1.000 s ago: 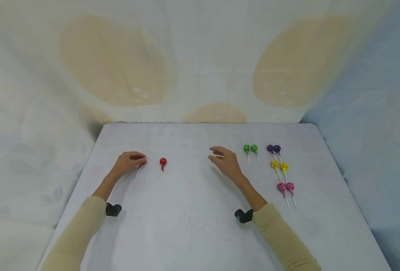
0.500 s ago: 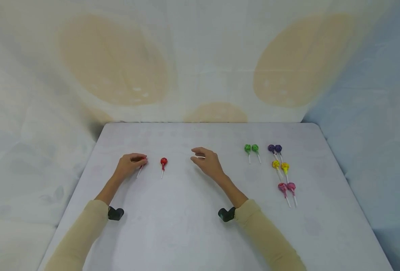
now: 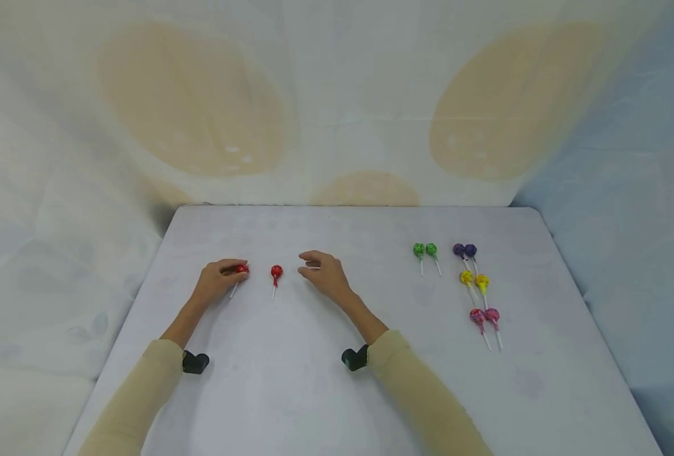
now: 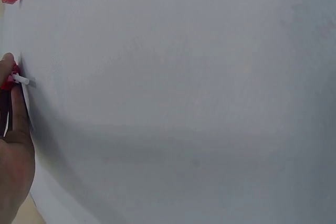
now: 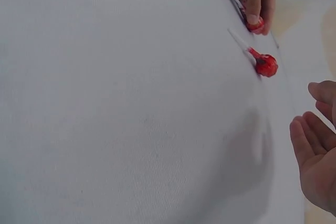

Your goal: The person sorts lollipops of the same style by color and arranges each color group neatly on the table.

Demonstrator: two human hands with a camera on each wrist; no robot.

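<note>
Moved since earlier: right hand [image 3: 324, 276] has slid left from near the green lollipops [image 3: 425, 251] to just beside the loose red lollipop [image 3: 277, 272]
Head view: left hand [image 3: 218, 280] pinches the other red lollipop [image 3: 241, 270] on the table [image 3: 337, 392]; right hand's fingers relaxed, holding nothing
Progress: green, purple [image 3: 465, 251], yellow [image 3: 474, 278] and pink [image 3: 484, 315] pairs lie grouped at right; red pair seemingly left
Left wrist view: fingers [image 4: 16, 108] on the stick
Right wrist view: palm beside loose red lollipop [image 5: 266, 65]
Containers: none visible
</note>
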